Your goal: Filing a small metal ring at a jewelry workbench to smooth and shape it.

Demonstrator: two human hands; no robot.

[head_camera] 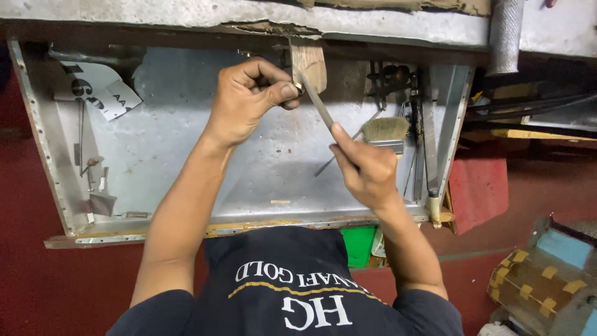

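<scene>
My left hand (249, 96) pinches a small metal piece (299, 88) between thumb and fingers, pressed against a wooden peg (309, 62) that sticks out from the bench edge. My right hand (367, 168) grips a flat metal file (317, 102), index finger stretched along it. The file slants up and to the left, its tip resting on the small piece at the peg. Both hands hover over a shallow metal-lined tray (180, 118) under the bench top.
A bristle brush (385, 132) lies in the tray beside my right hand. Small tools (99, 193) and a scrap of paper (96, 87) sit at the tray's left. Thin tools (423, 124) stand at its right wall. A red floor and a cardboard box (541, 283) lie to the right.
</scene>
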